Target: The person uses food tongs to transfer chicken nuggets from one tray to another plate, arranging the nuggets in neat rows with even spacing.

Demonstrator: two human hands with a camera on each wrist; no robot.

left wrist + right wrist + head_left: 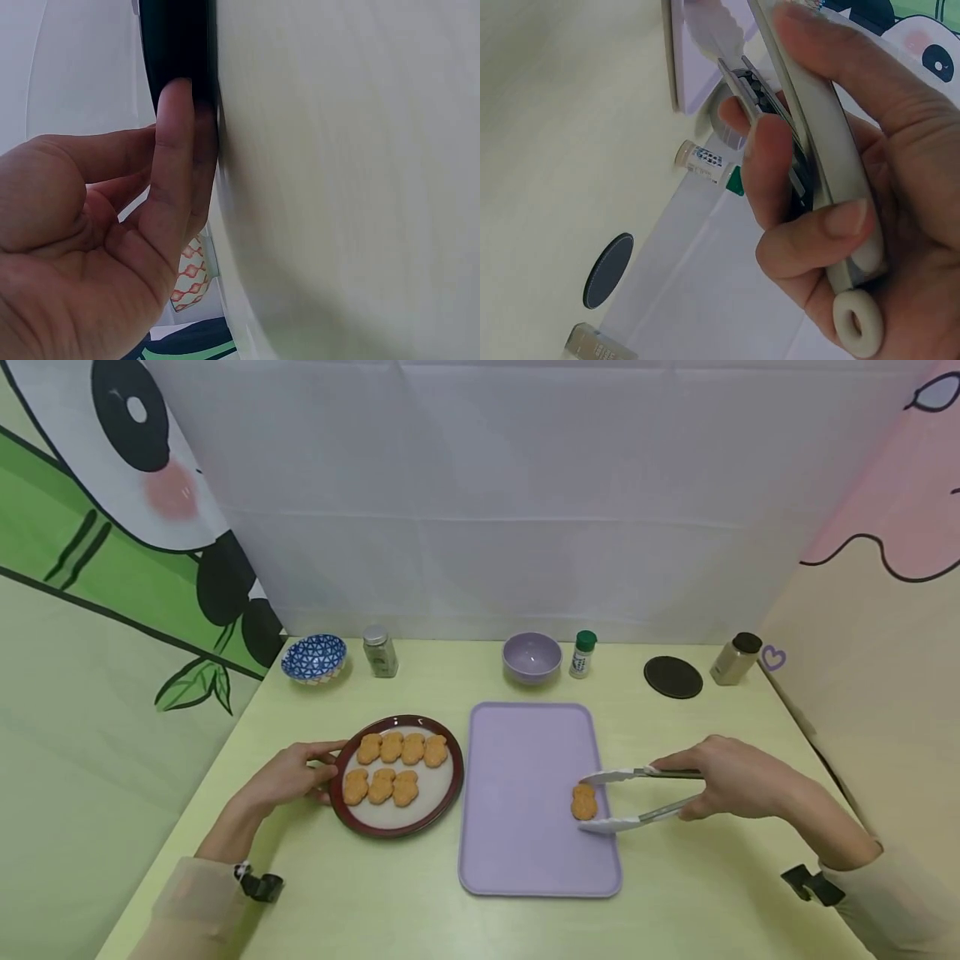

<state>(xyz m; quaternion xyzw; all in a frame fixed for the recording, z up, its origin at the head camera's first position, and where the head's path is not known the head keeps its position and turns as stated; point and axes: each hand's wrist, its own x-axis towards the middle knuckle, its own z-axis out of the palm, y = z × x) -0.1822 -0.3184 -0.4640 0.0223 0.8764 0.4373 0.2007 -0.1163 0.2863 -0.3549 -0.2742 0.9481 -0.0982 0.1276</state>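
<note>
In the head view my left hand (292,774) grips the left rim of a round plate (397,832) with a dark red-brown edge. Several golden-brown, figure-shaped nuggets (381,786) lie on it in two rows. The left wrist view shows the left hand's fingers (174,142) reaching under the plate's dark rim (176,45). My right hand (738,779) holds metal tongs (663,810) with pale tips and light handles. Their spread tips stand either side of one nugget (584,802) at the right edge of a lilac tray (525,860).
Along the back stand a blue-patterned bowl (315,658), a grey-capped shaker (380,653), a purple bowl (532,657) and a green-capped bottle (582,655). A black disc (673,677) and a black-capped jar (736,659) are at the back right. A white cloth wall (480,527) rises behind.
</note>
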